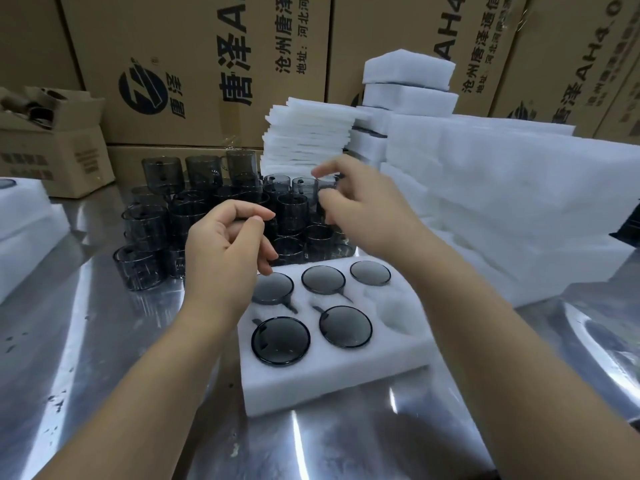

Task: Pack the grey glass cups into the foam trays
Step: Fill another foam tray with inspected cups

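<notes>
Head view shows a white foam tray with six round pockets (332, 379) lying on a shiny metal table (104, 341), just in front of the person. Five grey glass cups with handles sit in its pockets, three in the far row (323, 279) and two in the near row (280, 341). The near right pocket (398, 313) holds none.

Just behind the tray stands a crowd of loose grey glass cups (152, 220), some stacked.

The left hand (225, 251) hovers over the tray's far left corner. Its fingers are curled against the thumb tip with nothing in them.

The right hand (363, 209) reaches to the crowd's far right edge, forefinger and thumb on either side of one cup's top (329, 184). Blur hides whether they grip it.

A pile of thin white foam sheets (304, 133), stacked foam blocks (408, 81) and printed brown cardboard cartons (207, 64) stand behind.
</notes>
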